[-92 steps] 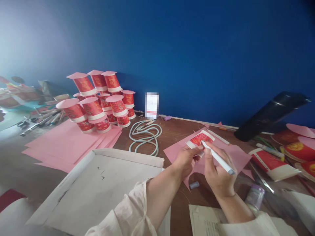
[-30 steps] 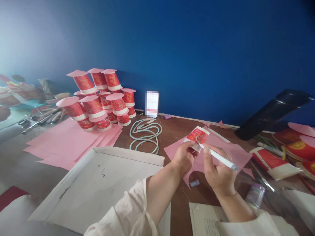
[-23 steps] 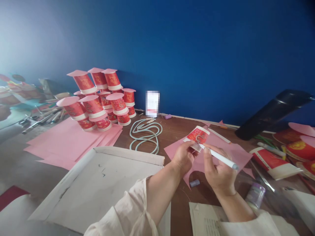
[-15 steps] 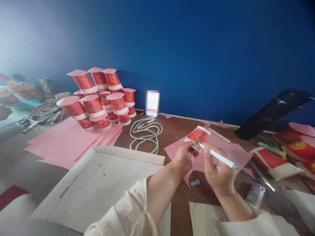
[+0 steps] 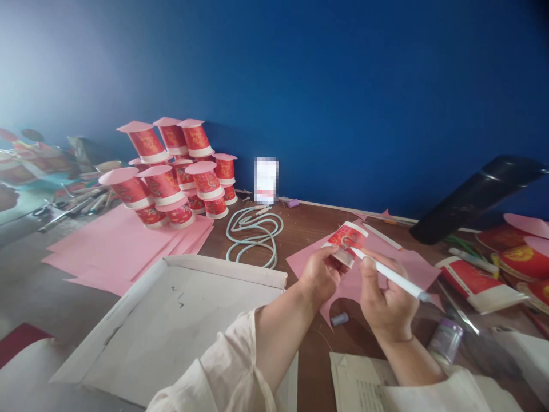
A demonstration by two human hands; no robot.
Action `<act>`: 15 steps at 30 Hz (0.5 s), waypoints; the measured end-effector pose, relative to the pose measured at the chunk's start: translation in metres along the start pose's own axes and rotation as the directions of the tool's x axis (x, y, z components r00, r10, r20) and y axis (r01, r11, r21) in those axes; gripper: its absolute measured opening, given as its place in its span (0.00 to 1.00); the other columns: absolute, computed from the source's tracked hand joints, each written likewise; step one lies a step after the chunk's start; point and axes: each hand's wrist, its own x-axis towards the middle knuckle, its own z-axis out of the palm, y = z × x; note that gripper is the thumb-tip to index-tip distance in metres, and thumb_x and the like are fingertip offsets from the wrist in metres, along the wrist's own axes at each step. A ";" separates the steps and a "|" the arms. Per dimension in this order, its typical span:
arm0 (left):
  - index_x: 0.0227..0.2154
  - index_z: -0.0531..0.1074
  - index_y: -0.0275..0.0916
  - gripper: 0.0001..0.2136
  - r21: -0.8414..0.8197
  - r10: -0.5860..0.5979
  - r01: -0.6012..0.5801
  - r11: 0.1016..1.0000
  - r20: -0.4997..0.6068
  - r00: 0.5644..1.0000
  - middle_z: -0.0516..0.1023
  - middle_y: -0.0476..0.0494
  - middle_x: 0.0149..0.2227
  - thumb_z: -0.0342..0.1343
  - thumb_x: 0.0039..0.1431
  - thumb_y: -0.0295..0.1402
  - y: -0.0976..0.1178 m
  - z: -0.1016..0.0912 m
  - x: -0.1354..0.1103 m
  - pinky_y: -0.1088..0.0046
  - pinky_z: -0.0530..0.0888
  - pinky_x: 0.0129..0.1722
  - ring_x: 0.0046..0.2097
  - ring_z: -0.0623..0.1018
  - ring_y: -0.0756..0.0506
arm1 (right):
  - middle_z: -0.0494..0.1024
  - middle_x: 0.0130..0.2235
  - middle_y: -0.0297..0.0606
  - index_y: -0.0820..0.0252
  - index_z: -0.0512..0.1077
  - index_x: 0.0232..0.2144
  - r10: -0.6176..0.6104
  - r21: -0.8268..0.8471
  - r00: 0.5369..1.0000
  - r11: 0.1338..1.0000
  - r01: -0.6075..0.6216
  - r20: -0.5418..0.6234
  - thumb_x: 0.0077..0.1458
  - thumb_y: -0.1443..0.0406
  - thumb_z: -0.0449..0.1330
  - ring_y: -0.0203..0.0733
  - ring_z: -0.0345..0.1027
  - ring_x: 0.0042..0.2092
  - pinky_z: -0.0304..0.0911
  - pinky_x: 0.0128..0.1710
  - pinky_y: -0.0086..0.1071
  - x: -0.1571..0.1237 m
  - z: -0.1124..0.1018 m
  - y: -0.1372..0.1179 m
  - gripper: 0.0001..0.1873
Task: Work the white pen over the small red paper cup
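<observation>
My left hand (image 5: pixel 322 276) is closed around a red and white paper cup (image 5: pixel 345 241), which it holds tilted above a cut sheet of pink paper (image 5: pixel 397 269). In my right hand (image 5: pixel 386 297) is a white marker pen (image 5: pixel 397 278), gripped between thumb and fingers. Its tip points at the cup's printed red side; whether it touches cannot be made out. A small greyish-purple cap (image 5: pixel 339 319) lies on the brown table below my hands.
To the left, red cups with pink paper tops (image 5: pixel 164 186) stand stacked beside pink sheets (image 5: pixel 92 249). A pale cable (image 5: pixel 253 234), a shallow white box lid (image 5: pixel 171 326), a black bottle (image 5: pixel 467 200), scissors (image 5: pixel 461 312) and a small jar (image 5: pixel 446 341) surround the work spot.
My right hand has shifted slightly right and down with the marker, so more of the cup's side shows. The cup in my left hand has turned and moved very slightly.
</observation>
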 end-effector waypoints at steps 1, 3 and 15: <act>0.30 0.74 0.34 0.06 -0.016 -0.003 0.003 1.000 -0.003 1.000 0.75 0.44 0.31 0.56 0.46 0.26 0.001 0.000 0.000 0.74 0.68 0.36 0.33 0.73 0.50 | 0.78 0.36 0.41 0.61 0.73 0.41 0.020 -0.001 1.000 1.000 -0.020 -0.011 0.56 0.66 0.56 0.41 0.71 0.38 0.66 0.40 0.36 0.000 0.000 0.000 0.10; 0.31 0.74 0.33 0.07 -0.029 -0.010 0.010 1.000 -0.005 1.000 0.76 0.42 0.33 0.56 0.47 0.25 0.002 0.000 -0.001 0.74 0.70 0.38 0.35 0.74 0.49 | 0.77 0.34 0.40 0.62 0.73 0.40 0.064 -0.011 0.998 0.998 -0.064 -0.023 0.57 0.66 0.55 0.40 0.71 0.37 0.66 0.40 0.36 0.000 -0.001 0.001 0.10; 0.31 0.75 0.33 0.06 0.008 0.000 0.000 1.000 0.025 1.000 0.76 0.42 0.34 0.57 0.48 0.26 -0.001 -0.003 0.002 0.73 0.69 0.42 0.36 0.75 0.49 | 0.77 0.37 0.41 0.61 0.72 0.40 0.003 -0.040 1.000 0.999 -0.003 0.004 0.56 0.65 0.56 0.42 0.72 0.39 0.66 0.41 0.36 0.000 0.001 0.000 0.09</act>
